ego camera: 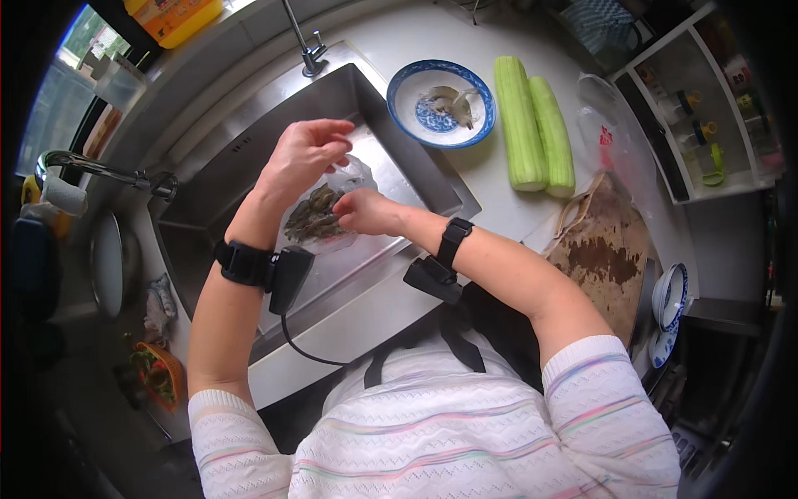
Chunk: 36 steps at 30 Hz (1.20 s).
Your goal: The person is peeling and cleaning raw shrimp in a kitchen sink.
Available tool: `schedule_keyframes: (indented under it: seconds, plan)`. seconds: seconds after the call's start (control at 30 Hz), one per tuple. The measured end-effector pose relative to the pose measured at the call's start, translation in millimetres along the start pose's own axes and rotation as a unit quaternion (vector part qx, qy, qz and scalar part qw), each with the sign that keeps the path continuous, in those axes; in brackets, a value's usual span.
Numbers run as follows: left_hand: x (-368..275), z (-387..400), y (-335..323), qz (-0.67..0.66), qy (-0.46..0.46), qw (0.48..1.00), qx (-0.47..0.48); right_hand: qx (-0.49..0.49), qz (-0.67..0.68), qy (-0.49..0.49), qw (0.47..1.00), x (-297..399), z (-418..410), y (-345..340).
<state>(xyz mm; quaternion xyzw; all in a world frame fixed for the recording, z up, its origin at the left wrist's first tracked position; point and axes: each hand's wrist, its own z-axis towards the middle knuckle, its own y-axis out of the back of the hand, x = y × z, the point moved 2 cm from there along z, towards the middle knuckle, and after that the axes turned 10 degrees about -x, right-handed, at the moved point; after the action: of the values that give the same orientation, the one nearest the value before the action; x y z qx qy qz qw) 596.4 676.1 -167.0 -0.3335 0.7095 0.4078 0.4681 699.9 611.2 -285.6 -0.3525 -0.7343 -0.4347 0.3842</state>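
A clear plastic bag (356,173) lies on the sink floor with several raw grey-brown shrimp (312,218) in it. Over the bag's far side hovers my left hand (307,153), its fingers bent and apart, with nothing visible in them. My right hand (369,213) is at the right edge of the shrimp, fingers curled; whether it pinches something is hidden. Beyond the sink's right rim stands a blue-and-white bowl (426,80) with a few shrimp (452,105) in it.
The steel sink (399,146) has a small tap (312,59) behind it and a curved faucet (112,168) at left. Two peeled green gourds (523,125) lie on the counter. A worn wooden board (598,262), a stack of bowls (670,299) and an orange basket (165,368) stand around.
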Motion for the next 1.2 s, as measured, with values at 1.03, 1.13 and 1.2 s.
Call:
schedule_keyframes:
  seconds: [1.03, 1.13, 1.2]
  plan:
    - [244, 35, 13, 0.488, 0.201, 0.849, -0.022, 0.016, -0.081, 0.004, 0.997, -17, 33, -6]
    - [239, 29, 27, 0.431, 0.215, 0.875, -0.037, 0.019, -0.057, 0.012, 0.998, -10, 34, -8]
    - [217, 21, 27, 0.335, 0.141, 0.929, -0.077, 0.018, 0.002, -0.021, 1.000, -12, 32, -6]
